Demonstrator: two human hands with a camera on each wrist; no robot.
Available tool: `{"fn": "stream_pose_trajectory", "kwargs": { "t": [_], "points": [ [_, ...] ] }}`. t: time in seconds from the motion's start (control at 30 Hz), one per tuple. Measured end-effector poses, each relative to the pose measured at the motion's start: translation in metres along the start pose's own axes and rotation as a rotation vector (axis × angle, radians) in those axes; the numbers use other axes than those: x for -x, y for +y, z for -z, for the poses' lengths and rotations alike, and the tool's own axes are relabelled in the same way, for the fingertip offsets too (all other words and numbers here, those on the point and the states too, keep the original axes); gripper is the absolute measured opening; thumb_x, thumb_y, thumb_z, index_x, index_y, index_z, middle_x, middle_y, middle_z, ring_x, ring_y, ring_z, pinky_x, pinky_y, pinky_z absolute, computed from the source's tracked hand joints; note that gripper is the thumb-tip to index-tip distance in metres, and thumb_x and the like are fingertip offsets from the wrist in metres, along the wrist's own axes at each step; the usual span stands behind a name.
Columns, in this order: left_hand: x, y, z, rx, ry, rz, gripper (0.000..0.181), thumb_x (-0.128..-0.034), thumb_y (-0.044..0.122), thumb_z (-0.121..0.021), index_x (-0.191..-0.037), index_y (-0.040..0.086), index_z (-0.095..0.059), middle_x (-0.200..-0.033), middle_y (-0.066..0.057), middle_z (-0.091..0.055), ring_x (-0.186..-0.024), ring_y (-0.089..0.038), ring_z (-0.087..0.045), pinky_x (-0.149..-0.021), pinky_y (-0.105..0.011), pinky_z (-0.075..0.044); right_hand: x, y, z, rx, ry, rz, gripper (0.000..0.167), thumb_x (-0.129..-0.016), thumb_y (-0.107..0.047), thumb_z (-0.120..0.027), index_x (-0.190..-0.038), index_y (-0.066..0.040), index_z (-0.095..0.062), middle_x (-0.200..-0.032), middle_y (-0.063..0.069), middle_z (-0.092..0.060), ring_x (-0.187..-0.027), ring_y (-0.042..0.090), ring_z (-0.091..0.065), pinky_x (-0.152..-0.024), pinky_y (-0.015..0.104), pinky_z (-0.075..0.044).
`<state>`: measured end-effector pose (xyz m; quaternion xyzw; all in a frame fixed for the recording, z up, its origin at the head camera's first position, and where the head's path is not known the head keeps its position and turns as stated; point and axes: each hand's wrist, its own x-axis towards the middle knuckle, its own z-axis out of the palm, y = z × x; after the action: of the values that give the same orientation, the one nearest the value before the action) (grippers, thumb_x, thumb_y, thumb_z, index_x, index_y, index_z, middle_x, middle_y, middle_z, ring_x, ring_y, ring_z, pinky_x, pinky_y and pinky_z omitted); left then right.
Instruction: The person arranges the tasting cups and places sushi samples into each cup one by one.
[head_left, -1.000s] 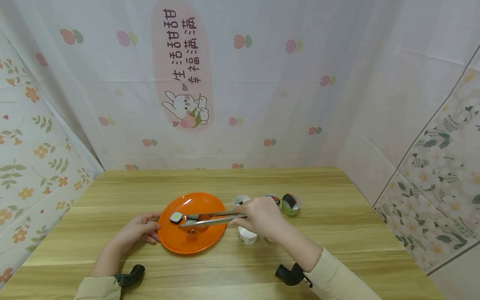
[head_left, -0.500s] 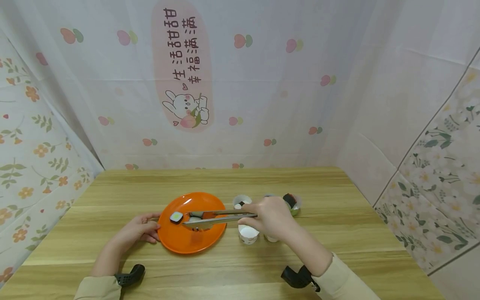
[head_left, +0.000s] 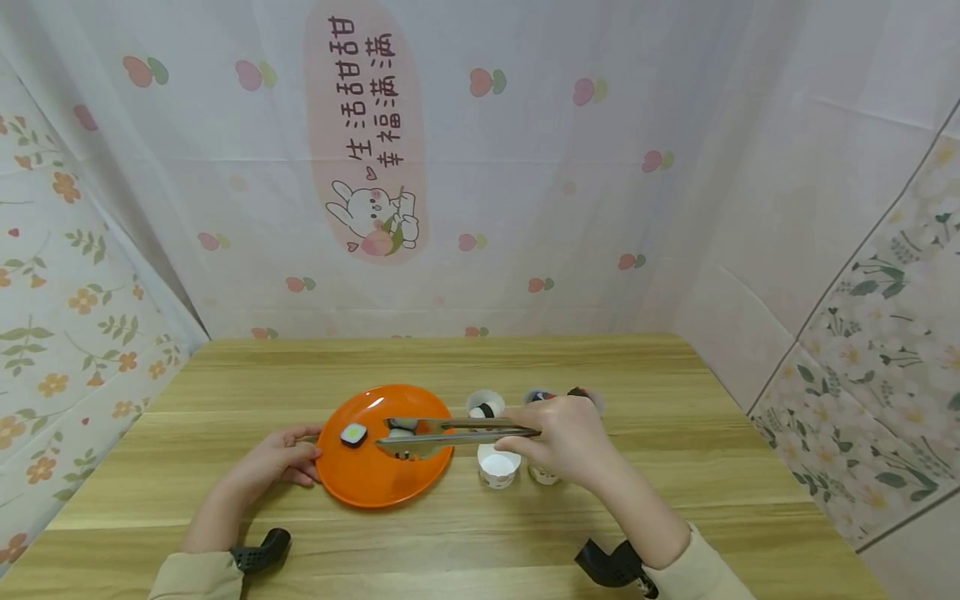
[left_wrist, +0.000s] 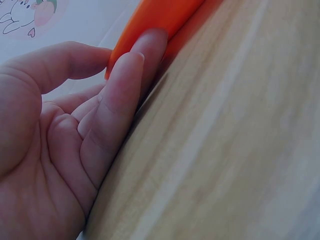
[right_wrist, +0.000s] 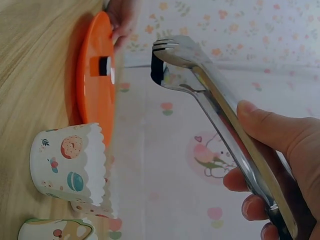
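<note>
My left hand holds the left rim of an orange plate; in the left wrist view its fingertips lie on both sides of the rim. One sushi roll piece, black-edged and white with a green centre, sits on the plate's left part. My right hand grips metal tongs, their ends above the plate's right half. Up close in the right wrist view, the tong tips stand apart. A dark patch shows between them; whether it is a held piece or the metal's inside, I cannot tell.
Several paper cups stand right of the plate. A back cup holds a black-and-white sushi piece. The front cup looks white inside. Cups behind my right hand are partly hidden, with red and dark contents. Curtains border the wooden table.
My right hand and the tongs have moved to the right, away from the sushi piece on the plate. The left hand, the plate and that piece stay put.
</note>
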<state>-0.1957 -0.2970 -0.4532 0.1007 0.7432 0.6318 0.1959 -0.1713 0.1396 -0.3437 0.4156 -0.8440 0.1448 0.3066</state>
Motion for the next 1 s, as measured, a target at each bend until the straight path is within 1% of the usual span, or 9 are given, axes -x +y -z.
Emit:
{"fn": "stream_pose_trajectory", "kwargs": {
  "t": [0.1,0.2,0.27,0.37,0.43,0.57,0.8,0.9,1.0],
  "points": [
    [0.0,0.0,0.0,0.001,-0.001,0.0,0.061,-0.0967,0.007,-0.049,-0.141,-0.021,-0.017,-0.09,-0.016,-0.066,-0.075,-0.021,-0.066,-0.066,-0.03,-0.056,0.004,0.001,0.003,0.016,0.013,-0.022,0.034,-0.072,-0.044,-0.078,-0.098,-0.022,-0.078,-0.069,-0.013,-0.067,-0.049,-0.004,-0.046,-0.052,0.029,-0.039],
    [-0.001,-0.001,0.0,0.005,-0.001,-0.002,0.061,-0.0968,0.006,-0.049,-0.141,-0.021,-0.017,-0.091,-0.016,-0.066,-0.075,-0.021,-0.066,-0.066,-0.03,-0.056,0.008,0.002,0.006,0.008,0.028,-0.028,0.033,-0.072,-0.042,-0.079,-0.097,-0.021,-0.078,-0.067,-0.012,-0.067,-0.05,-0.005,-0.047,-0.059,0.045,-0.046],
    [-0.001,-0.001,0.0,0.008,-0.001,-0.002,0.061,-0.0968,0.006,-0.049,-0.141,-0.021,-0.017,-0.091,-0.016,-0.065,-0.075,-0.02,-0.066,-0.066,-0.03,-0.056,0.01,0.003,0.007,-0.014,0.034,-0.026,0.032,-0.072,-0.04,-0.079,-0.096,-0.019,-0.078,-0.067,-0.011,-0.067,-0.05,-0.005,-0.048,-0.058,0.045,-0.048],
    [-0.001,-0.002,0.0,0.008,0.001,-0.003,0.061,-0.0966,0.006,-0.049,-0.141,-0.021,-0.017,-0.091,-0.016,-0.066,-0.075,-0.021,-0.066,-0.065,-0.03,-0.056,0.014,0.005,0.009,-0.035,0.039,-0.036,0.032,-0.072,-0.039,-0.08,-0.094,-0.016,-0.078,-0.072,-0.008,-0.07,-0.052,-0.004,-0.053,-0.057,0.039,-0.049],
    [-0.001,-0.002,0.0,0.008,0.002,0.0,0.061,-0.0965,0.006,-0.05,-0.141,-0.02,-0.018,-0.091,-0.016,-0.066,-0.075,-0.021,-0.066,-0.065,-0.03,-0.056,0.018,0.006,0.01,-0.04,0.032,-0.057,0.032,-0.072,-0.039,-0.08,-0.093,-0.015,-0.079,-0.076,-0.007,-0.071,-0.055,-0.002,-0.058,-0.062,0.04,-0.052],
    [-0.001,-0.002,0.0,0.008,0.005,0.002,0.061,-0.0964,0.007,-0.05,-0.141,-0.02,-0.017,-0.09,-0.016,-0.066,-0.074,-0.02,-0.066,-0.065,-0.03,-0.056,0.023,0.008,0.012,-0.055,0.01,-0.102,0.032,-0.07,-0.037,-0.081,-0.092,-0.014,-0.079,-0.083,-0.004,-0.073,-0.065,0.002,-0.065,-0.079,0.052,-0.051],
    [0.0,-0.002,0.0,0.01,0.006,0.006,0.061,-0.0967,0.006,-0.049,-0.141,-0.02,-0.017,-0.089,-0.016,-0.066,-0.074,-0.02,-0.066,-0.065,-0.03,-0.056,0.028,0.014,0.017,-0.086,0.02,-0.097,0.031,-0.069,-0.032,-0.083,-0.091,-0.011,-0.079,-0.083,-0.004,-0.073,-0.062,0.0,-0.063,-0.068,0.039,-0.056],
    [0.0,-0.002,-0.001,0.01,0.008,0.007,0.062,-0.0965,0.006,-0.05,-0.141,-0.02,-0.016,-0.089,-0.016,-0.066,-0.073,-0.02,-0.066,-0.065,-0.03,-0.056,0.03,0.017,0.022,-0.089,0.021,-0.087,0.032,-0.068,-0.032,-0.084,-0.091,-0.011,-0.078,-0.085,-0.003,-0.073,-0.066,0.002,-0.065,-0.069,0.037,-0.056],
    [0.0,-0.001,-0.001,0.008,0.014,0.011,0.062,-0.096,0.006,-0.05,-0.142,-0.019,-0.016,-0.088,-0.015,-0.066,-0.073,-0.019,-0.066,-0.065,-0.029,-0.056,0.031,0.02,0.027,-0.105,0.014,-0.081,0.031,-0.068,-0.03,-0.084,-0.091,-0.01,-0.078,-0.084,-0.003,-0.073,-0.064,0.001,-0.062,-0.054,0.022,-0.05]
  ]
}}
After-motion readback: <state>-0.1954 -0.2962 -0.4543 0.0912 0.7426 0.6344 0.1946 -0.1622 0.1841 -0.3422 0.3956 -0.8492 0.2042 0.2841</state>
